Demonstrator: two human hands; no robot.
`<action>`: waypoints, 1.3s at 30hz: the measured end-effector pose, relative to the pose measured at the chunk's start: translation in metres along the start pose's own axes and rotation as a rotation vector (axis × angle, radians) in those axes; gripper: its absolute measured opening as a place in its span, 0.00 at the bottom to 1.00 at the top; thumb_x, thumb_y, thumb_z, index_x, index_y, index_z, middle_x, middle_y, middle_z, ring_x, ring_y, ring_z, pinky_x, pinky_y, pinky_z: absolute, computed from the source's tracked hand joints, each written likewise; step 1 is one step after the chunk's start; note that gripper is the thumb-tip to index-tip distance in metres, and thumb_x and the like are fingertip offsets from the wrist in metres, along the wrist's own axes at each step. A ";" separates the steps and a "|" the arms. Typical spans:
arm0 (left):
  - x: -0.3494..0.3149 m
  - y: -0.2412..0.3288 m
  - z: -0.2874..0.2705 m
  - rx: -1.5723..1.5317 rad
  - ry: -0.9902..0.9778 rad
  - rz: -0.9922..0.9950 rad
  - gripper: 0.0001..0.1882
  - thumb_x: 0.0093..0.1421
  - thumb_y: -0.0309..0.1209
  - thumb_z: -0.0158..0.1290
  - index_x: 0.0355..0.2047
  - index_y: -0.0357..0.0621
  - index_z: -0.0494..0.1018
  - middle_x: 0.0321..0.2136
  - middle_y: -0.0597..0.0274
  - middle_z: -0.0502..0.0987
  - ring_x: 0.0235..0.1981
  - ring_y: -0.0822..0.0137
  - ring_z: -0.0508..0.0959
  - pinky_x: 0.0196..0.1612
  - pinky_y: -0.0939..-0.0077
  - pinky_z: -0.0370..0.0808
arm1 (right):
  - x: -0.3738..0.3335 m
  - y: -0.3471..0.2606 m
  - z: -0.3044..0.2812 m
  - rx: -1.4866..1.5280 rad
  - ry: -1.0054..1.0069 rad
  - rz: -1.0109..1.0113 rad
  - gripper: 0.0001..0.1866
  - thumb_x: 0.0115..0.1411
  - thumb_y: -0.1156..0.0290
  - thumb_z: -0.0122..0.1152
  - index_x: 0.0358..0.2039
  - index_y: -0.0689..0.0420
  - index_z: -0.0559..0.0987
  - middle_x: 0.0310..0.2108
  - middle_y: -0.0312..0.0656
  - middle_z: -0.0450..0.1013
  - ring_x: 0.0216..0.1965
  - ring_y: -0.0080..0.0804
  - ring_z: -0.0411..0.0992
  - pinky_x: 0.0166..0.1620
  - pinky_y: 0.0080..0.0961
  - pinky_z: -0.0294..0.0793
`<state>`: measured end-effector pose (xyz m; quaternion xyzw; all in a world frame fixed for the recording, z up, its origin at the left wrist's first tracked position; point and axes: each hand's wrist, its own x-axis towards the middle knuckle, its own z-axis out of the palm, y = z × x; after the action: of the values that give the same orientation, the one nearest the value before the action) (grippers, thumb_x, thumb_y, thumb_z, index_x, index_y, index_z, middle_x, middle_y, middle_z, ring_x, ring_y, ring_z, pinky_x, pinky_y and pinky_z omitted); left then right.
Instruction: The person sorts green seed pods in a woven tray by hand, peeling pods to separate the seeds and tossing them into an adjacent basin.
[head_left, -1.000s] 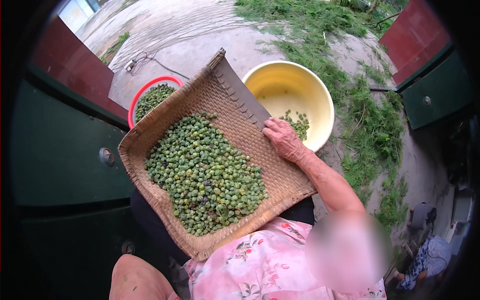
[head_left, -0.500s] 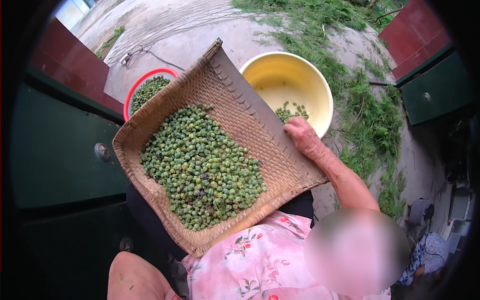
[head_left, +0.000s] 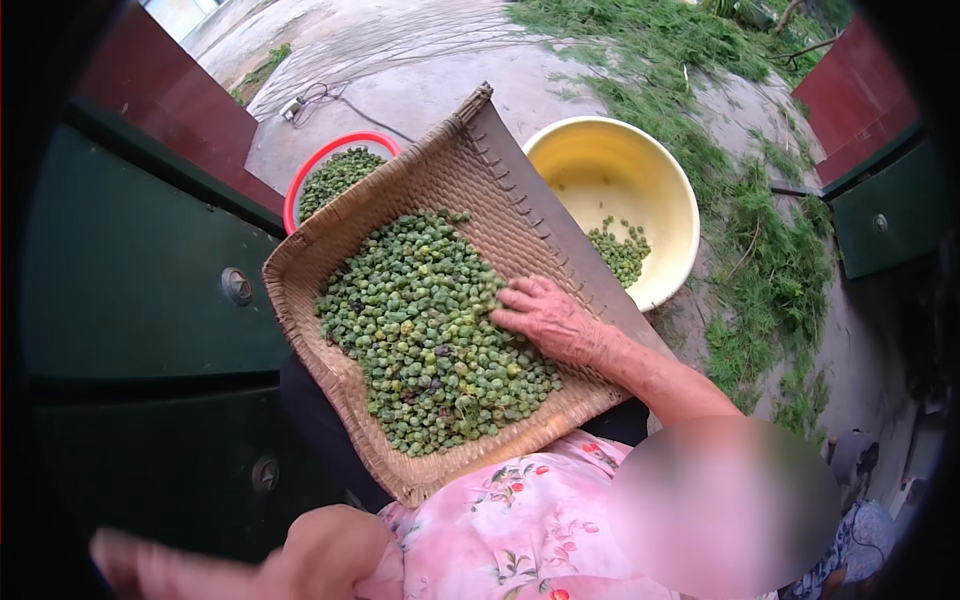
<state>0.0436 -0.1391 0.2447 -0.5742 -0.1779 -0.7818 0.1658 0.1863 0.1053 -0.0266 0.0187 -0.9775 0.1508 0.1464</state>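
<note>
A woven, scoop-shaped basket (head_left: 400, 215) rests tilted across my lap, holding a heap of small round green fruits (head_left: 420, 340), a few of them dark. My right hand (head_left: 548, 318) is over the basket, its fingers apart and touching the right edge of the heap. Whether anything lies under those fingertips is hidden. At the lower left my left hand (head_left: 115, 562) is raised away from the basket, too smeared by motion for its fingers to show. Beyond the basket's flat edge stands a yellow basin (head_left: 600, 150) with some of the same fruits at its bottom.
Behind the basket's left side is a red-rimmed container (head_left: 292, 195) full of green fruits. Dark green door panels (head_left: 150, 290) stand close on my left. Cut leafy branches (head_left: 770, 270) cover the ground at right. A cable with a plug (head_left: 292, 108) lies farther off.
My right hand has moved left from the basket's edge by the basin onto the fruits. My left hand has come into view at the lower left. The view has shifted slightly.
</note>
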 end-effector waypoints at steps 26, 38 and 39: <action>-0.218 -0.149 -0.067 1.055 -0.635 -0.867 0.11 0.53 0.26 0.57 0.37 0.39 0.75 0.31 0.57 0.76 0.35 0.56 0.73 0.42 0.64 0.69 | -0.047 0.031 -0.018 -0.092 0.135 0.503 0.21 0.48 0.80 0.58 0.46 0.56 0.75 0.53 0.50 0.67 0.57 0.51 0.62 0.60 0.42 0.60; -0.221 -0.149 -0.067 1.064 -0.660 -0.834 0.11 0.51 0.26 0.57 0.37 0.41 0.75 0.32 0.58 0.76 0.35 0.57 0.73 0.41 0.64 0.69 | -0.054 0.020 -0.024 -0.066 0.161 0.400 0.11 0.45 0.82 0.57 0.32 0.60 0.77 0.40 0.45 0.73 0.46 0.45 0.69 0.52 0.35 0.67; -0.221 -0.149 -0.067 1.065 -0.665 -0.826 0.11 0.51 0.26 0.57 0.37 0.41 0.75 0.31 0.58 0.76 0.35 0.57 0.73 0.41 0.64 0.69 | -0.056 0.023 -0.024 -0.067 0.158 0.400 0.11 0.45 0.82 0.57 0.32 0.60 0.77 0.40 0.45 0.73 0.46 0.45 0.69 0.52 0.35 0.67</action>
<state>-0.0187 -0.0266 0.0019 -0.5090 -0.7736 -0.3738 0.0520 0.2447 0.1339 -0.0277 -0.1923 -0.9517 0.1453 0.1902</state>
